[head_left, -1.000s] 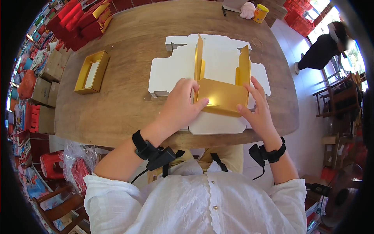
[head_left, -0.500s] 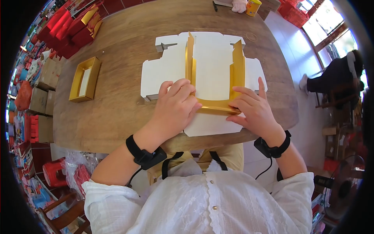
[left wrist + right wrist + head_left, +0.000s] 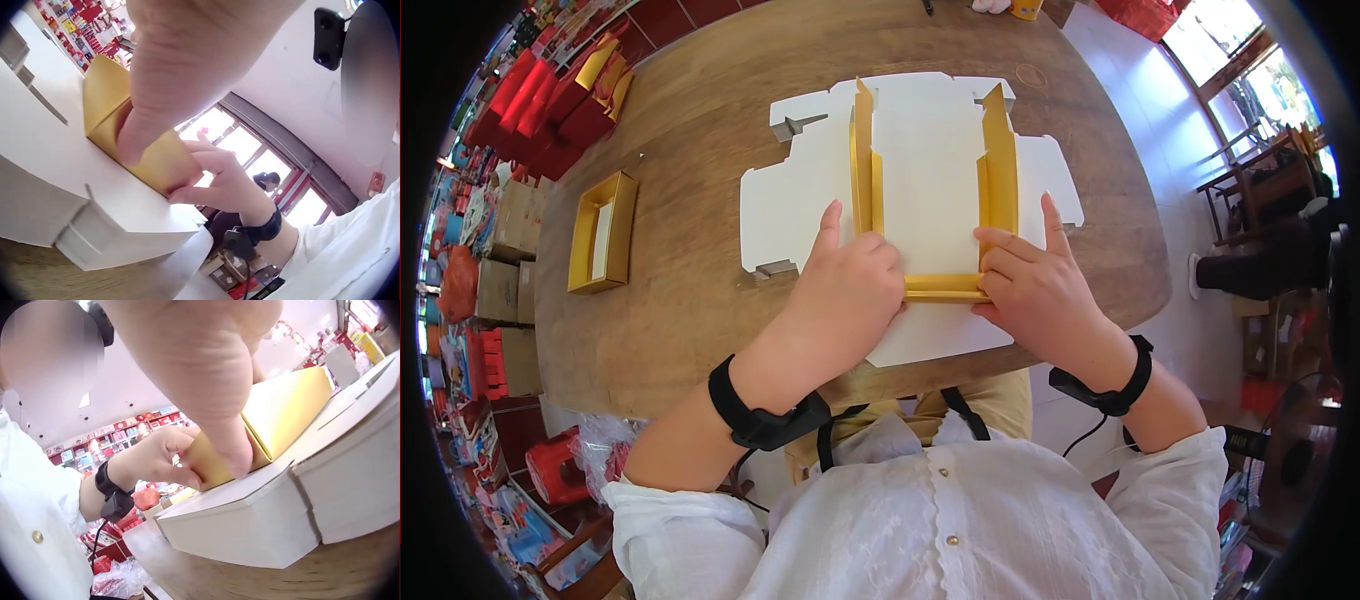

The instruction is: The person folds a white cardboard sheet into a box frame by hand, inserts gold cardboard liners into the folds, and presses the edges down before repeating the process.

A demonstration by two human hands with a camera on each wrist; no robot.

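**Gold flap pinched at the near end of the box blank: risks, then materials**

Risks, as judged:
- The wooden table [image 3: 680, 300] was noted carrying the white card blank [image 3: 930, 150], whose near edge lay close to the table's lip. An uneven pull could drag the sheet off square or over the edge.
- The left gold wall [image 3: 862, 160] and the right gold wall [image 3: 1002, 160] were seen upright on the blank. They could be splayed outward if the end piece were forced between them.
- The gold flap [image 3: 945, 288] was found folded low across the near ends of both walls. It could be creased off its score line, or its finish scuffed, by hard fingertip pressure.
- The left hand [image 3: 845, 290] was curled over the flap's left end, with the thumb pressed to its face and the index finger laid straight beside the left wall.
- The right hand [image 3: 1030, 290] was curled over the right end in the same way. A slip could be caused by the slick facing.

Materials and shapes:
- Table: brown, grained wood with a rounded outline.
- Blank: matte white card, flat and die-cut, with notched tabs.
- Walls: long narrow strips faced in glossy gold.
- Flap: a doubled, sharply edged gold strip.
- A shallow gold tray [image 3: 600, 232] was logged well apart at the left.
- Red boxes [image 3: 550, 100] were logged stacked at the far left.
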